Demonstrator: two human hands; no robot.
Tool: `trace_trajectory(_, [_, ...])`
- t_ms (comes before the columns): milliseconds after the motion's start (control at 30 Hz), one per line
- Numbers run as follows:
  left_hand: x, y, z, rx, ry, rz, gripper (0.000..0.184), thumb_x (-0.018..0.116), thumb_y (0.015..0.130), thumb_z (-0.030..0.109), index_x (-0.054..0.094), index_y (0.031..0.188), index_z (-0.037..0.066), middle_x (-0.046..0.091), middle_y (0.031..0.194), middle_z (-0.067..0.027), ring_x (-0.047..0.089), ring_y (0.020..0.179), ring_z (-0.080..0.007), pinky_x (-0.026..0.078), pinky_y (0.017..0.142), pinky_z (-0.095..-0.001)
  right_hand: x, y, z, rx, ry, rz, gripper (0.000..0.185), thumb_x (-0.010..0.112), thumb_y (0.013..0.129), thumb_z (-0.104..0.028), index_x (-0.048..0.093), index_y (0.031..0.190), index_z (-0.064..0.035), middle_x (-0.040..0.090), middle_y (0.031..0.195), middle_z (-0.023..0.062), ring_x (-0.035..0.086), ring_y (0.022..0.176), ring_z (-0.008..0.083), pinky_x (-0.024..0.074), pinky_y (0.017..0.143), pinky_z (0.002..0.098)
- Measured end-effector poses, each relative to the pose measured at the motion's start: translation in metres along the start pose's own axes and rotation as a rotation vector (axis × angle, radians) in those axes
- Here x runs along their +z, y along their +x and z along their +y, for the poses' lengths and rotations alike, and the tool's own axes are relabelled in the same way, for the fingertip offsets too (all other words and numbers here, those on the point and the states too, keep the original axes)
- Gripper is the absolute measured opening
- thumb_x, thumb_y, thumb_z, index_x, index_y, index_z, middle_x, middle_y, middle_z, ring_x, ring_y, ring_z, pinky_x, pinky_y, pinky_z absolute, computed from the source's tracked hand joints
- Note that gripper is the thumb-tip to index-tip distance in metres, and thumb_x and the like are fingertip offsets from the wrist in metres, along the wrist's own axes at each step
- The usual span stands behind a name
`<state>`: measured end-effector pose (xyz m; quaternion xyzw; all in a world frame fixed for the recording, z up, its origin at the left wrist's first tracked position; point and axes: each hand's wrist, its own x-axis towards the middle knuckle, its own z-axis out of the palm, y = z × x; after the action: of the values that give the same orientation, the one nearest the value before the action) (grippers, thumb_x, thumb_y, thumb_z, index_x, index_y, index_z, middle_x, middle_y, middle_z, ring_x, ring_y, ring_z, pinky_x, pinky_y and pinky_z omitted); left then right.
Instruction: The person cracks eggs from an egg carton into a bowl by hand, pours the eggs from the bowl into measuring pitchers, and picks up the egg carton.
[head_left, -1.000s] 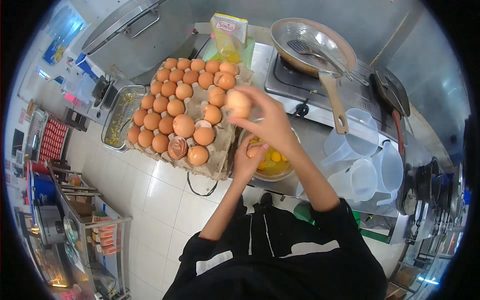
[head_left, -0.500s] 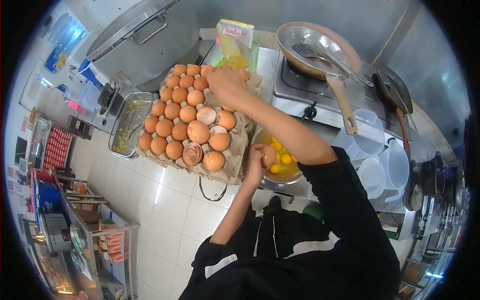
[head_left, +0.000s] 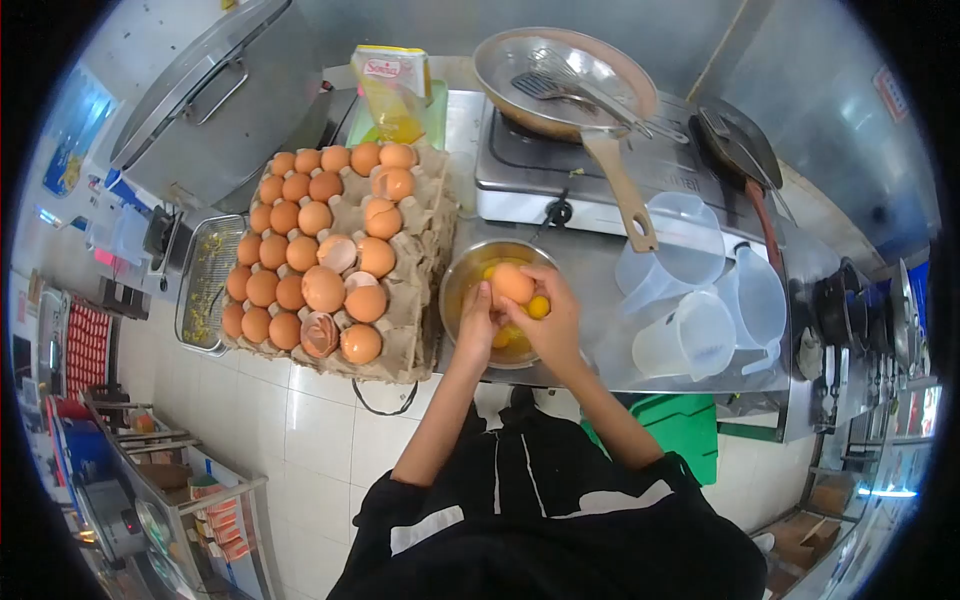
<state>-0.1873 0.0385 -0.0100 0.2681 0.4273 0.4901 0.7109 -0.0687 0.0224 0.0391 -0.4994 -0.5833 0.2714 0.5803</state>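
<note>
A brown egg [head_left: 513, 284] is held over a steel bowl [head_left: 452, 290] with several yolks in it. My left hand [head_left: 476, 325] has its fingers closed on the egg from the left. On the right side my right hand [head_left: 552, 315] grips the same egg. Whether its shell is cracked cannot be made out. Left of the bowl a stacked cardboard egg tray [head_left: 415, 235] bears whole eggs and, in its right-hand columns, several opened shells [head_left: 320, 334].
Behind the tray is a Sovia pouch [head_left: 394, 95]. A frying pan [head_left: 570, 80] with utensils sits on the stove [head_left: 600, 185], its handle reaching forward. Plastic jugs [head_left: 690, 335] stand to the right. A large pot [head_left: 225, 115] is at the back left.
My right hand has come back from the egg tray to the bowl and now meets my left hand at the egg. The view has shifted, so the tray appears further left.
</note>
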Motion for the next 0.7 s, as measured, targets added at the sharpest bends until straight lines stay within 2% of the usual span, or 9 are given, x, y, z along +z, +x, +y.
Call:
trace_trajectory(67, [-0.002,0.0,-0.005,-0.027,0.045,-0.014,0.036,0.036,0.094,0.036,0.05,0.107,0.006,0.058,0.096,-0.0057,0.057,0.082,-0.0138,0.045,0.071,-0.0245,-0.004,-0.007,0.011,0.061,-0.114,-0.063,0.037,0.066,0.073,0.003,0.05,0.106,-0.0015,0.055,0.103,0.0074,0.056,0.092,0.0158,0.0457,0.08,0.0271])
trace_trajectory(167, [0.012,-0.011,0.016,-0.071,0.089,0.009,0.03,0.038,0.093,0.032,0.049,0.107,0.007,0.057,0.096,-0.0061,0.056,0.079,-0.0134,0.045,0.069,-0.0239,-0.011,-0.008,0.029,0.22,0.375,0.088,0.031,0.065,0.079,-0.009,0.051,0.106,-0.0044,0.056,0.099,0.0043,0.056,0.088,0.0115,0.0449,0.071,0.023])
trace_trajectory(233, [0.011,-0.004,0.019,-0.088,0.082,0.035,0.028,0.04,0.091,0.029,0.048,0.107,0.007,0.056,0.095,-0.0061,0.055,0.077,-0.0127,0.045,0.068,-0.0234,-0.029,-0.002,0.03,0.633,0.408,-0.06,0.031,0.06,0.085,-0.023,0.052,0.109,-0.0064,0.058,0.092,0.0018,0.057,0.081,0.0071,0.042,0.062,0.0188])
trace_trajectory(300, [0.001,0.005,0.021,0.142,0.461,-0.078,0.028,0.048,0.083,0.017,0.048,0.109,0.007,0.058,0.089,-0.0051,0.057,0.07,-0.0113,0.041,0.054,-0.0224,-0.035,0.004,0.024,0.672,0.343,-0.14,0.032,0.057,0.086,-0.028,0.051,0.11,-0.0073,0.058,0.089,0.0008,0.057,0.077,0.0058,0.0404,0.059,0.0177])
trace_trajectory(333, [0.001,0.003,0.023,0.184,0.434,-0.139,0.035,0.056,0.078,0.016,0.051,0.112,0.006,0.061,0.094,-0.0099,0.059,0.078,-0.0123,0.045,0.059,-0.0237,-0.036,0.007,0.022,0.708,0.279,-0.226,0.034,0.055,0.087,-0.032,0.051,0.111,-0.0082,0.059,0.087,-0.0002,0.056,0.074,0.0046,0.0389,0.056,0.0165])
trace_trajectory(433, [0.005,0.004,0.034,0.265,0.846,-0.208,0.037,0.064,0.073,0.015,0.059,0.108,0.005,0.064,0.092,-0.0118,0.061,0.08,-0.0143,0.047,0.066,-0.0259,-0.035,0.009,0.032,0.709,0.298,-0.363,0.033,0.058,0.085,-0.027,0.052,0.113,-0.0106,0.06,0.084,-0.0003,0.057,0.071,0.0047,0.0385,0.053,0.0162])
trace_trajectory(567, [0.004,0.0,0.045,0.259,0.943,-0.208,0.036,0.067,0.069,0.011,0.062,0.104,0.002,0.065,0.089,-0.0084,0.06,0.079,-0.0115,0.048,0.071,-0.0248,-0.04,0.013,0.038,0.566,0.253,-0.511,0.039,0.064,0.08,-0.019,0.052,0.116,-0.0098,0.06,0.086,-0.0001,0.058,0.076,0.0083,0.0427,0.058,0.0193])
trace_trajectory(667, [0.002,-0.002,0.047,0.387,0.985,-0.173,0.038,0.068,0.067,0.013,0.062,0.104,0.005,0.066,0.089,-0.0108,0.063,0.079,-0.0154,0.049,0.071,-0.026,-0.045,0.017,0.032,0.225,0.067,-0.512,0.046,0.067,0.075,-0.01,0.051,0.118,-0.0066,0.06,0.094,0.0011,0.059,0.083,0.0131,0.0462,0.067,0.0242])
trace_trajectory(700, [0.006,-0.006,0.05,0.43,1.111,-0.122,0.039,0.067,0.066,0.014,0.063,0.104,0.007,0.066,0.089,-0.0114,0.064,0.079,-0.0186,0.049,0.071,-0.0268,-0.047,0.018,0.026,0.048,-0.255,-0.487,0.048,0.068,0.073,-0.009,0.051,0.118,-0.0072,0.06,0.097,0.0051,0.059,0.085,0.0161,0.0468,0.071,0.0273])
